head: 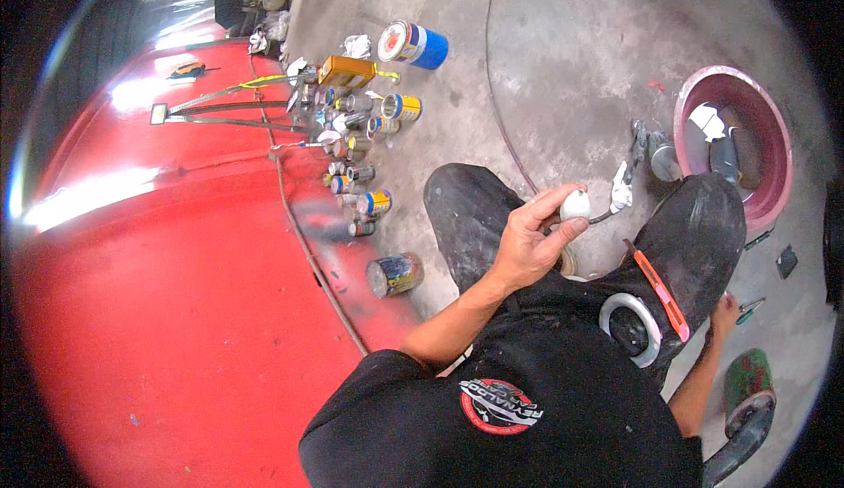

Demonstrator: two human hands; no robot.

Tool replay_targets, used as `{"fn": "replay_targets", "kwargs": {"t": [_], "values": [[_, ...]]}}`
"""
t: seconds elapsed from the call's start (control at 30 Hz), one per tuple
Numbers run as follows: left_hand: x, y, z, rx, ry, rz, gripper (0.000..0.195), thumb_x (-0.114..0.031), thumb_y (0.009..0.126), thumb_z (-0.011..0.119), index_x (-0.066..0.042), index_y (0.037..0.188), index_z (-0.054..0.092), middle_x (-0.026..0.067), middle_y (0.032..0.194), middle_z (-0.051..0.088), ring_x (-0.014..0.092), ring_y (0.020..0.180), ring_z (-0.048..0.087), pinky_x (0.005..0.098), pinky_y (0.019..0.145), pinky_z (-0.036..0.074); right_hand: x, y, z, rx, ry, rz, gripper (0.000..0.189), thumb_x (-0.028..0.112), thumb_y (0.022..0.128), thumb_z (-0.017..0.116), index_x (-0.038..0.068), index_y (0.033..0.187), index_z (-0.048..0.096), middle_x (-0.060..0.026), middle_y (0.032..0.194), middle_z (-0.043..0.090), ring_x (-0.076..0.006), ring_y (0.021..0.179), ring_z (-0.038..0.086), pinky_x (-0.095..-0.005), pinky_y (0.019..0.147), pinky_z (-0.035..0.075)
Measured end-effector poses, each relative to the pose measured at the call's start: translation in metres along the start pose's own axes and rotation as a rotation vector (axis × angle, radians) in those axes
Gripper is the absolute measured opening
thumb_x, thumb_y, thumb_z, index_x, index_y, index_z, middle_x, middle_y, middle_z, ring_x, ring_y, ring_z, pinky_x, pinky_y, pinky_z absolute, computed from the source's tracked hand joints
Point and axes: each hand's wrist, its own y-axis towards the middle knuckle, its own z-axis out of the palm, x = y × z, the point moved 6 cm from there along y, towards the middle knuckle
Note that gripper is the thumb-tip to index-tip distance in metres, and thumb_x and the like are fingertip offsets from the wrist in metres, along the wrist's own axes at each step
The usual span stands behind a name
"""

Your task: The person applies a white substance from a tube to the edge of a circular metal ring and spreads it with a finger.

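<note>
My left hand [535, 244] is raised above my lap and pinches a small white rounded piece [575, 204] between thumb and fingers. A dark spot shows at the top of that piece. My right hand [725, 313] hangs low beside my right thigh, close to a green-handled tool [745, 316] on the floor; part of it is hidden, and whether it grips anything is unclear. Across my right thigh lies an orange snap-off utility knife [659, 295]. A silver-grey ring [628, 299] rests on my lap beside the knife.
A red car body panel [198, 303] fills the left side, with several paint cans [376, 203] along it. A blue can [428, 46] lies farther off. A dark hose [491, 79] crosses the concrete floor. At right are a pink tub [781, 152] and a green can [745, 372].
</note>
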Motion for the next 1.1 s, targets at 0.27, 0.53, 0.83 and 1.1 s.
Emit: {"fn": "replay_targets", "kwargs": {"t": [0.27, 0.53, 0.83, 1.1], "values": [[-0.030, -0.005, 0.027, 0.161, 0.178, 0.141, 0.033, -0.003, 0.083, 0.064, 0.000, 0.115, 0.057, 0.0092, 0.102, 0.058, 0.017, 0.091, 0.058, 0.0256, 0.077, 0.046, 0.418, -0.129, -0.071, -0.170, -0.037, -0.370, 0.031, 0.020, 0.091, 0.058, 0.001, 0.116, 0.060, -0.0001, 0.091, 0.061, -0.0063, 0.081, 0.052, -0.0221, 0.072, 0.042], [-0.048, -0.027, 0.009, 0.125, 0.217, 0.359, 0.037, 0.001, 0.077, 0.067, -0.004, 0.113, 0.060, 0.0160, 0.108, 0.062, 0.028, 0.097, 0.062, 0.0335, 0.081, 0.049, 0.590, -0.278, 0.082, 0.408, -0.301, -1.162, 0.024, -0.008, 0.073, 0.064, 0.000, 0.096, 0.063, -0.0137, 0.088, 0.064, -0.0268, 0.079, 0.063, -0.0316, 0.069, 0.049], [-0.043, -0.042, -0.002, 0.124, 0.129, 0.388, 0.038, 0.000, 0.076, 0.068, -0.004, 0.113, 0.059, 0.0152, 0.103, 0.063, 0.029, 0.095, 0.063, 0.0346, 0.080, 0.049, 0.582, -0.299, 0.112, 0.583, -0.358, -1.212, 0.028, -0.009, 0.071, 0.064, 0.001, 0.098, 0.064, -0.0124, 0.086, 0.065, -0.0254, 0.078, 0.064, -0.0320, 0.067, 0.051], [-0.050, -0.047, -0.007, 0.219, 0.199, 0.524, 0.037, -0.005, 0.077, 0.067, 0.000, 0.111, 0.052, 0.0167, 0.100, 0.061, 0.033, 0.093, 0.061, 0.0398, 0.077, 0.048, 0.577, -0.314, 0.120, 0.476, -0.422, -1.297, 0.030, -0.009, 0.070, 0.064, 0.001, 0.098, 0.063, -0.0123, 0.087, 0.066, -0.0276, 0.074, 0.064, -0.0345, 0.064, 0.051]]}}
